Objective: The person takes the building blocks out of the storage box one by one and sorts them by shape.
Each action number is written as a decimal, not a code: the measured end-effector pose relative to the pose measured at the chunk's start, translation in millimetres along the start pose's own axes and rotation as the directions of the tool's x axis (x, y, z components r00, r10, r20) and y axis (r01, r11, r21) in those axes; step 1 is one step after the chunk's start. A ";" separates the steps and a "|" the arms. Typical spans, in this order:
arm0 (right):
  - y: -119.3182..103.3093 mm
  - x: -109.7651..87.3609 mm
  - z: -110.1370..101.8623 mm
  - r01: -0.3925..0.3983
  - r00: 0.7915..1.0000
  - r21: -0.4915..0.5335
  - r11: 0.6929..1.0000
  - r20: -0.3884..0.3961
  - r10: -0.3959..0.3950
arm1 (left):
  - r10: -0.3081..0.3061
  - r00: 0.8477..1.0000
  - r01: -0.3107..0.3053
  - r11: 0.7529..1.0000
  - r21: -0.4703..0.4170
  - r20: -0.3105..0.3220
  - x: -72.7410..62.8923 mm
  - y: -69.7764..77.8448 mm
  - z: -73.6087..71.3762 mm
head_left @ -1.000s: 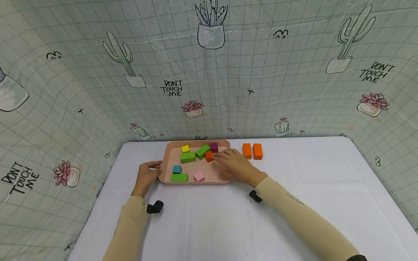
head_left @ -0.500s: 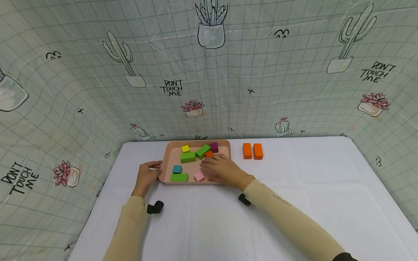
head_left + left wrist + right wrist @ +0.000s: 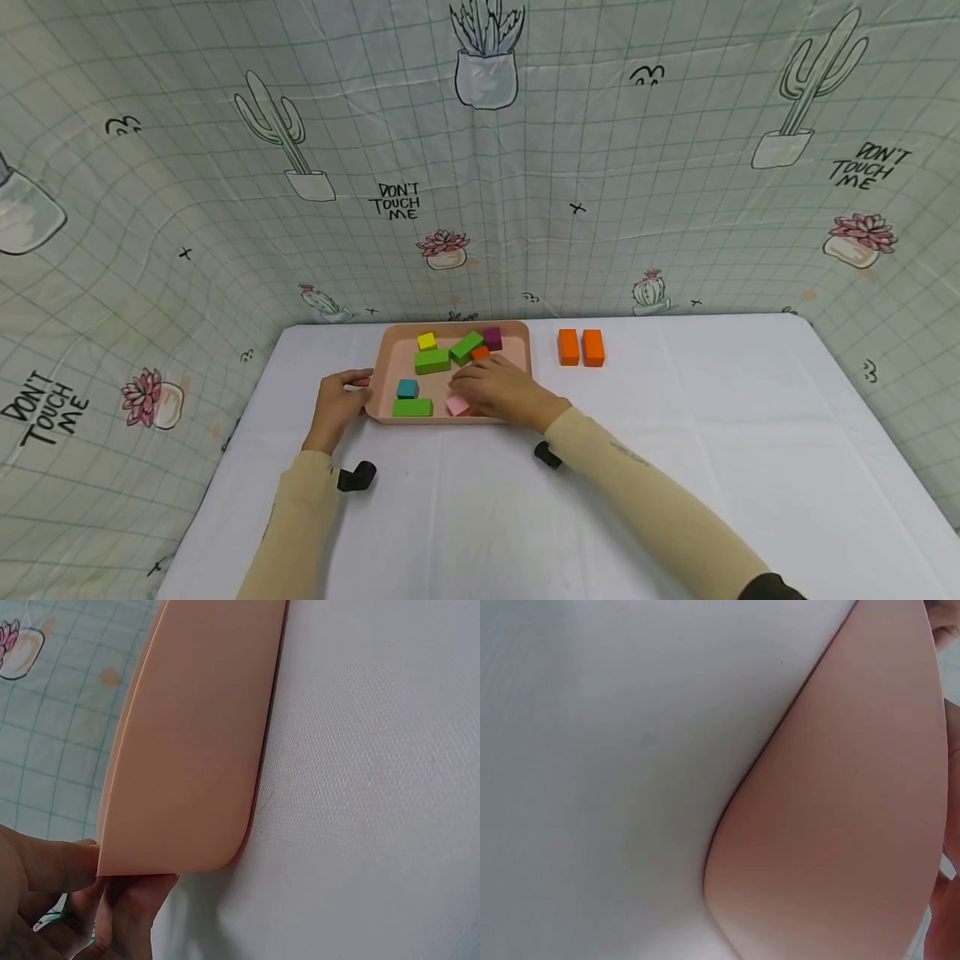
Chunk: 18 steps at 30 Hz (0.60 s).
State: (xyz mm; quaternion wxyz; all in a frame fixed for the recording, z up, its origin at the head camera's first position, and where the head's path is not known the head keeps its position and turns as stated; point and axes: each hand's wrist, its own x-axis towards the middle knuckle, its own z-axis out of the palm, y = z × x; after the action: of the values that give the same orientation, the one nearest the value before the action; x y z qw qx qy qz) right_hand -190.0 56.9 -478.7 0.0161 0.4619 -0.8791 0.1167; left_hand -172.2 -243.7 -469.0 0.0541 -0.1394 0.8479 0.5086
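Observation:
In the head view, my left hand (image 3: pixel 337 408) is at the left end of a pink tray (image 3: pixel 382 358), holding its edge. The left wrist view shows the thumb at the rim of the tray (image 3: pixel 187 750) and a fingertip against its outer wall. My right hand (image 3: pixel 510 392) is inside the tray, its fingers bent down over a pink cube (image 3: pixel 457 406). That hand hides part of the cube, and whether it pinches it cannot be told. Just beyond the fingers lies an orange block (image 3: pixel 480 353). In the right wrist view, the tray's outer wall (image 3: pixel 832 802) covers most of the work.
The tray also bears a yellow cube (image 3: pixel 427 341), green blocks (image 3: pixel 432 361), a purple cube (image 3: pixel 492 338), a blue cube (image 3: pixel 407 388) and a front green block (image 3: pixel 412 407). Two orange blocks (image 3: pixel 568 347) stand right of the tray. A patterned curtain (image 3: pixel 480 183) hangs behind the table.
My right hand has moved left and toward the front, from beside the orange block to over the pink cube. The left hand and tray have stayed put.

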 end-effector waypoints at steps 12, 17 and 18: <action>1.5 9.5 7.7 -0.002 1.000 0.033 0.999 0.009 0.002 | 0.002 1.000 -0.002 1.000 -0.013 0.014 -2.3 2.4 -1.1; 0.9 8.0 6.6 -0.006 1.000 0.033 0.999 -0.006 0.006 | 0.002 1.000 -0.002 1.000 -0.003 0.009 -1.9 1.7 -0.7; 1.3 7.0 6.8 -0.005 1.000 0.026 1.000 -0.014 0.006 | 0.003 1.000 -0.003 1.000 -0.001 0.008 -2.1 1.4 -0.7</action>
State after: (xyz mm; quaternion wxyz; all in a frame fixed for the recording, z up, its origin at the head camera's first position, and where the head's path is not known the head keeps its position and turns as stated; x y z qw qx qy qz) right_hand -194.5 50.5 -484.5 0.0158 0.4587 -0.8787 0.1313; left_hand -170.6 -243.3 -467.0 0.0568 -0.1363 0.8477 0.5096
